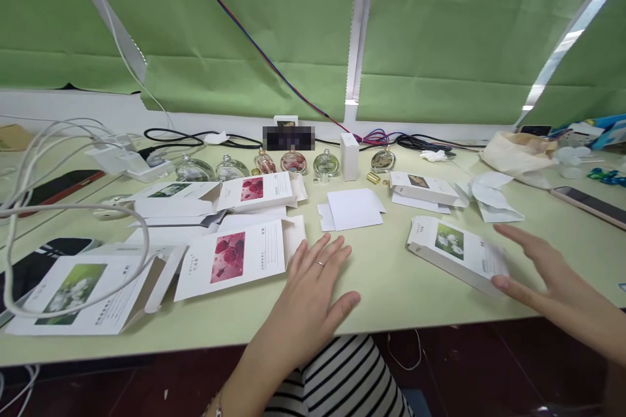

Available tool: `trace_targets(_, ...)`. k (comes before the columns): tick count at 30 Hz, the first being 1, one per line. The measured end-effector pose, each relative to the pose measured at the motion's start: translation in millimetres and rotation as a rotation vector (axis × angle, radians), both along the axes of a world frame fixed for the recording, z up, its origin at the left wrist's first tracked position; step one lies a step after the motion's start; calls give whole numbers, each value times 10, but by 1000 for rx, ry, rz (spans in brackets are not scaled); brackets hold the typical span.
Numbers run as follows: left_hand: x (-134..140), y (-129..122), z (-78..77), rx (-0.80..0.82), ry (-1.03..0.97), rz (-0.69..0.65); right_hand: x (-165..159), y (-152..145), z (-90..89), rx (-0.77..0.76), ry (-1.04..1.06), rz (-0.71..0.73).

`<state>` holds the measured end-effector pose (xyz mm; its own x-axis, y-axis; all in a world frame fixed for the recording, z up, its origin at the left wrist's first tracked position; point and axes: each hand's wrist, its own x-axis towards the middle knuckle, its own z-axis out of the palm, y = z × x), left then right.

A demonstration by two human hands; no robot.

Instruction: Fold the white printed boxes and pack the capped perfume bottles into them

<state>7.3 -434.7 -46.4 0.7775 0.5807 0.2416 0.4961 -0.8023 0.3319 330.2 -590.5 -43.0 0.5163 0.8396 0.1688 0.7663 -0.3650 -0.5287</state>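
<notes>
The white-flower carton [454, 249] is lying near right, looking light but crushable and wanting a soft pinch along its sides, while the right hand [548, 277] beside it and left hand [309, 293] are hanging open.

1. The pale green desk [384, 287] lies open between the left hand [313, 293] and the flat white cardboard box picturing white flowers [452, 247].
2. Beyond that gap, folded white card [356, 210], a tall white box [349, 158] and round glass bottles [326, 163] stand in the way.
3. Leftward, white cardboard boxes picturing pink roses [229, 257] and a looping white cable [73, 208] obstruct passage.
</notes>
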Motion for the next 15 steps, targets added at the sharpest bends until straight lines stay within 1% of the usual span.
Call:
trace_targets(1, 6, -5, -3, 18, -15, 6, -121, 94, 115, 54, -50, 34)
trace_targets(2, 6, -14, -2, 39, -40, 13, -270, 224, 230, 81, -77, 101)
trace_targets(4, -16, -53, 9, 81, -125, 21, -598, 575, 403, 87, -133, 321)
trace_targets(5, -42, -84, 20, 100, -176, 21, -750, 780, 442, 86, -170, 424)
trace_targets(6, -79, -121, 33, 116, -228, 21, -880, 991, 443, 74, -201, 507)
trace_targets(7, -126, -160, 47, 129, -274, 21, -983, 1194, 410, 64, -234, 544)
trace_targets(8, -181, -198, 59, 137, -303, 27, -1059, 1375, 351, 39, -274, 540)
trace_targets(9, -243, -229, 67, 145, -313, 44, -1111, 1521, 280, -39, -309, 518)
trace_targets(10, -308, -251, 70, 155, -305, 66, -1146, 1623, 207, -148, -332, 502)
trace_targets(12, -435, -255, 59, 181, -263, 132, -1190, 1679, 101, -324, -334, 516)
trace_targets(13, -490, -238, 47, 198, -241, 166, -1211, 1638, 78, -372, -329, 531)
trace_targets(15, -576, -186, 23, 230, -217, 232, -1262, 1464, 82, -394, -326, 556)
